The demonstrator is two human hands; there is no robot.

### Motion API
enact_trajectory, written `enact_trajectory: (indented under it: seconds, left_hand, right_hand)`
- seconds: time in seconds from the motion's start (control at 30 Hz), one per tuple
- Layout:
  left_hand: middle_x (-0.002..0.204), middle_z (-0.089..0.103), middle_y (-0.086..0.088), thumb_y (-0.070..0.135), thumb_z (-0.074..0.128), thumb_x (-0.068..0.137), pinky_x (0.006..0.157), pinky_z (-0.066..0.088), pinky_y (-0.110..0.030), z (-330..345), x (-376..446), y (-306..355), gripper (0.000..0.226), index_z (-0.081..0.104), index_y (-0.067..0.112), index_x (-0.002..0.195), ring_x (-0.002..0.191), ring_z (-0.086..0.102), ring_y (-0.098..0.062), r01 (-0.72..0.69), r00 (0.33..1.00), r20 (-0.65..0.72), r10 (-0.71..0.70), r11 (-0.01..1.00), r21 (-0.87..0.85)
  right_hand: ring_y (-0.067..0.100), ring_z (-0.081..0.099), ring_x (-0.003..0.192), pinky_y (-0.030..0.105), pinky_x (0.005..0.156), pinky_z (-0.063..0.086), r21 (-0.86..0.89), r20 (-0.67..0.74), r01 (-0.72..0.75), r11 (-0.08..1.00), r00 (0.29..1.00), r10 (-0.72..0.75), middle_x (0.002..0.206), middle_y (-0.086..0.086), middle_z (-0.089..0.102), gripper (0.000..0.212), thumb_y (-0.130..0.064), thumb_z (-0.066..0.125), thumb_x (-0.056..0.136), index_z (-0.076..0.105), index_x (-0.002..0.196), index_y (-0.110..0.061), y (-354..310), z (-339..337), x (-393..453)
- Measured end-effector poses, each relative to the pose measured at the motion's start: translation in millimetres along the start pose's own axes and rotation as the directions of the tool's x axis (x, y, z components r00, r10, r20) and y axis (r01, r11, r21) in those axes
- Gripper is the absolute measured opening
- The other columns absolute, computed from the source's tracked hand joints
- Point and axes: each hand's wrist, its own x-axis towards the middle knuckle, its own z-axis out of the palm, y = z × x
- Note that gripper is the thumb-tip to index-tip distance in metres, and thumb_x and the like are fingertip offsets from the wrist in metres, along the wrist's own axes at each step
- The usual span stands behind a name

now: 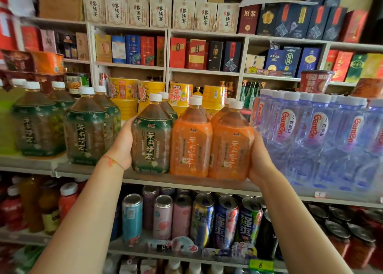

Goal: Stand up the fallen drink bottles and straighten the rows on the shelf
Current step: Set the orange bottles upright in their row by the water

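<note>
small shop: stocked shelves (186,185), price tags (260,265), boxed liquor (178,53).

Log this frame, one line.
left hand: presses green tea bottle | right hand: presses orange tea bottle | bottles upright on shelf

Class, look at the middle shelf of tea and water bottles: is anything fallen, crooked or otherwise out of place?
Nothing has fallen. The left hand and right hand squeeze a green tea bottle and two orange tea bottles together, while an uneven gap separates them from the green-label bottles further left.
</note>
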Motion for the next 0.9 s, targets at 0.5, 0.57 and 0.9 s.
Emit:
enact_trajectory:
  seconds: [0.5, 0.57, 0.9]
  left_hand:
    - [0.113, 0.074, -0.014, 0.070, 0.035, 0.095, 0.089, 0.053, -0.047, -28, 6, 4, 0.063, 0.069, 0.023, 0.120, 0.105, 0.070, -0.032, 0.021, 0.997, -0.078, -0.018, 0.999, 0.034]
    - [0.108, 0.075, -0.013, 0.069, 0.034, 0.095, 0.088, 0.054, -0.047, -29, 8, 4, 0.063, 0.068, 0.022, 0.120, 0.104, 0.070, -0.031, 0.016, 0.997, -0.070, -0.014, 0.999, 0.031]
    - [0.109, 0.073, 0.009, 0.030, 0.049, 0.095, 0.098, 0.053, -0.032, -11, -30, 24, 0.028, 0.074, 0.026, 0.106, 0.106, 0.066, -0.004, -0.511, 0.756, -0.323, 0.569, 0.822, 0.253]
  right_hand:
    - [0.024, 0.073, 0.095, 0.042, 0.081, 0.056, -0.051, -0.071, 0.039, 0.998, 0.997, -0.043, 0.095, 0.005, 0.079, 0.061, -0.068, 0.030, 0.098, 0.074, 0.103, -0.026, 4, 29, -4]
    - [0.023, 0.074, 0.092, 0.042, 0.082, 0.056, -0.043, -0.074, 0.036, 0.998, 0.996, -0.039, 0.094, 0.005, 0.079, 0.061, -0.068, 0.031, 0.098, 0.075, 0.100, -0.027, 3, 30, -6]
    - [0.011, 0.040, 0.140, 0.049, 0.119, 0.030, -0.445, -0.286, 0.563, 0.696, 0.648, -0.706, 0.147, -0.007, 0.052, 0.047, -0.044, 0.036, 0.093, 0.056, 0.133, -0.033, 3, 78, -36]
